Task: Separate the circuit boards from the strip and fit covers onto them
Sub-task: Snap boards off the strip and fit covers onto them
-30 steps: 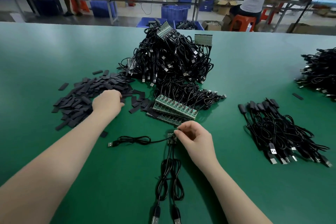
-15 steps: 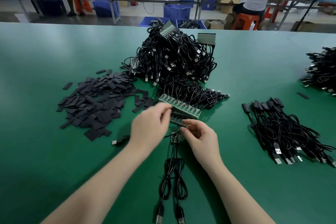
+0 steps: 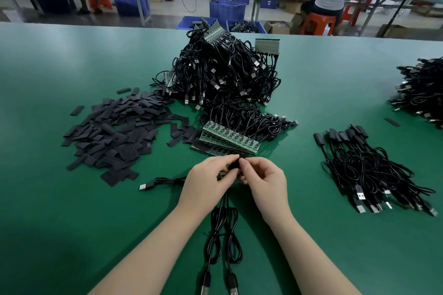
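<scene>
Centrally, left hand and right hand pinching one black cover together, just below the circuit-board strips, loose covers at left, finished cables at right.

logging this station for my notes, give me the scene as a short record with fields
left hand: pinches a black cover
right hand: pinches the same cover from the other side
board: mostly hidden between the hands
board strips: stacked just beyond the hands
loose covers: heap at left
finished cables: bundle at right
uncut cable pile: centre, far side
table: green mat
</scene>
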